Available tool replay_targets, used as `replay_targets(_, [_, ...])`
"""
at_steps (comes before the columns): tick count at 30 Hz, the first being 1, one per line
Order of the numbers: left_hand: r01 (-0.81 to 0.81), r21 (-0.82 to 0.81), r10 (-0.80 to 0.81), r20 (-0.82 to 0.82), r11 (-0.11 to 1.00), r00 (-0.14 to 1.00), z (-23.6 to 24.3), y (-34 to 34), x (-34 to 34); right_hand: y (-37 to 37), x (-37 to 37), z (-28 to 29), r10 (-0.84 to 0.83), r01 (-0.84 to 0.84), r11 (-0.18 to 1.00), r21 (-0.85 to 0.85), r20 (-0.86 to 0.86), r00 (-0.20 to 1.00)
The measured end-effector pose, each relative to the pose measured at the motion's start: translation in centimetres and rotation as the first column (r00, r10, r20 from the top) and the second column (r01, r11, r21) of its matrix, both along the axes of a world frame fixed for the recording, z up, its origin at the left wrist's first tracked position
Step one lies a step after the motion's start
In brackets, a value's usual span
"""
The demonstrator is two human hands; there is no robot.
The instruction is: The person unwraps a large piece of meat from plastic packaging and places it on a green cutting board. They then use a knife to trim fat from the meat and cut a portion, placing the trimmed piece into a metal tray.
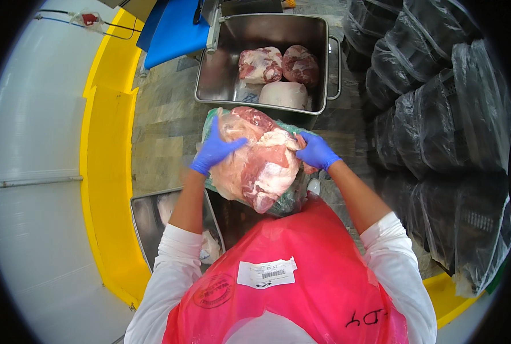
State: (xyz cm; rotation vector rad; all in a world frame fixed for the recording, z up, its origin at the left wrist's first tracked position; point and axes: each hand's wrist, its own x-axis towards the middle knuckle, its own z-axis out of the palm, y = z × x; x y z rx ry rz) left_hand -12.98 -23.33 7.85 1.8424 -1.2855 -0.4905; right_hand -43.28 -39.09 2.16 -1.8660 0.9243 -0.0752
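Spread wide, my left fingers (239, 143) hold the raw meat (270, 163) by one side; my right fingers (303, 151) close on its opposite edge, seemingly balancing its weight. Its underside is hidden.

Deep steel bin (224, 49) with 3 meat pieces (260, 63) inside

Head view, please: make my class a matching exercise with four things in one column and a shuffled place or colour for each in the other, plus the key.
Column one
1. Meat at the picture's middle
2. Apron
3. Black crates
4. Metal bin at the top

Column two
A. At the right, under clear plastic film
B. Holds other meat pieces
C. Between left hand and right hand
D. Pinkish red

Pairs: 1-C, 2-D, 3-A, 4-B
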Motion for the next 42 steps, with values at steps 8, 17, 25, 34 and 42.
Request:
replay_targets(8, [-0.292, 0.166, 0.146, 0.581, 0.942, 0.801, -3.4, 4.0, -5.2, 0.7, 0.3, 1.9, -0.018, 0.017, 0.999, 0.037, 0.021, 1.0])
replay_targets(17, [-0.331, 0.15, 0.294, 0.222, 0.932, 0.93, -4.0, 2.7, -0.1, 0.1, -1.0, 0.7, -0.072, 0.056, 0.983, 0.177, 0.082, 0.994])
replay_targets(25, [-0.297, 0.094, 0.311, -0.333, 0.95, 0.89, -4.5, 3.0, 3.5, -0.3, -0.8, 0.2, -0.034, 0.015, 0.99, 0.14, 0.13, 0.991])
replay_targets(34, [-0.578, -0.01, 0.368, -0.763, 0.816, 0.531, -5.9, 4.0, 3.2, 0.1, -1.3, -2.1, -0.063, 0.043, 0.992, 0.119, 0.171, 0.983])
replay_targets(42, [-0.508, -0.064, 0.396, -0.547, 0.859, 0.738, -7.9, 4.9, 3.9, 2.1, -1.5, -1.3, -0.084, 0.094, 0.995, -0.041, 0.202, 0.976])
